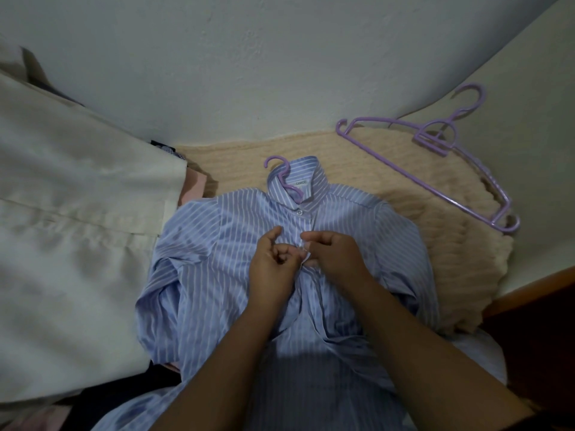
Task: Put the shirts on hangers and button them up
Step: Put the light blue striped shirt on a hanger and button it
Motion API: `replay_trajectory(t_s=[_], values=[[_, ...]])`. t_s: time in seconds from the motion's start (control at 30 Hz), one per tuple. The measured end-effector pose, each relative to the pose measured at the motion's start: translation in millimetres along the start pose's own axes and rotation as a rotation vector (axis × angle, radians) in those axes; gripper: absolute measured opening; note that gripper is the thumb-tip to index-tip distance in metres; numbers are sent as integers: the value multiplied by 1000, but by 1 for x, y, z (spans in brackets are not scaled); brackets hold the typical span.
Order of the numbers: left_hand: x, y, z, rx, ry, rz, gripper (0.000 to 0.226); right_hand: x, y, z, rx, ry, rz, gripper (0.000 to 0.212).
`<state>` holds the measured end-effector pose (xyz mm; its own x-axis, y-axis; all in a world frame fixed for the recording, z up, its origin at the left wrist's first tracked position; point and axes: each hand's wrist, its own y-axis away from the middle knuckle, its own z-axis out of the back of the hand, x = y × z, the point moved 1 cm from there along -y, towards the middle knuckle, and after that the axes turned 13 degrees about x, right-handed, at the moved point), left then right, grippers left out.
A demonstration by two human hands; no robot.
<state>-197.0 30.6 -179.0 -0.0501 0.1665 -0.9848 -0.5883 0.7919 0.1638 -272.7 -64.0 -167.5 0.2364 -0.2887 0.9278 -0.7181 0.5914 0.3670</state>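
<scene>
A smooth, slightly glossy blue shirt (236,275) with thin white stripes lies flat on a nubbly cream knitted blanket (441,244), its collar standing around the curved hook of a lilac plastic hanger (281,177) tucked inside. The top button (299,212) is fastened. Both hands meet at the placket just below it — the left hand (273,262) and right hand (334,255) each have fingers curled, pinching the fabric edges together, probably around the second button, though it is hidden. A second lilac hanger (435,157) lies well apart to the right. Pale creased cloth (71,228) is heaped on the left.
</scene>
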Motion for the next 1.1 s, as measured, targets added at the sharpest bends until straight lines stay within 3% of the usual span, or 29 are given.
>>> replay_trajectory(t_s=[0.13,0.3,0.4,0.5,0.6,0.73,0.9,1.1], values=[[-6,-4,9,39,-19,102,55,-1,1,3,20,194,87,17],[-12,-15,10,80,275,316,62,0,3,5,19,377,178,18],[-13,-8,12,55,176,258,60,-2,10,5,0,420,166,30],[-15,20,11,-4,38,143,47,-8,33,5,-119,355,192,33],[-9,51,9,17,-112,73,57,-23,64,-1,-246,221,217,31],[0,71,5,106,-299,87,69,-61,102,-20,-197,294,139,32],[0,78,13,-31,-228,111,56,-84,120,-21,-133,346,55,30],[-4,81,12,-60,-92,111,49,-44,104,-21,-218,217,174,28]])
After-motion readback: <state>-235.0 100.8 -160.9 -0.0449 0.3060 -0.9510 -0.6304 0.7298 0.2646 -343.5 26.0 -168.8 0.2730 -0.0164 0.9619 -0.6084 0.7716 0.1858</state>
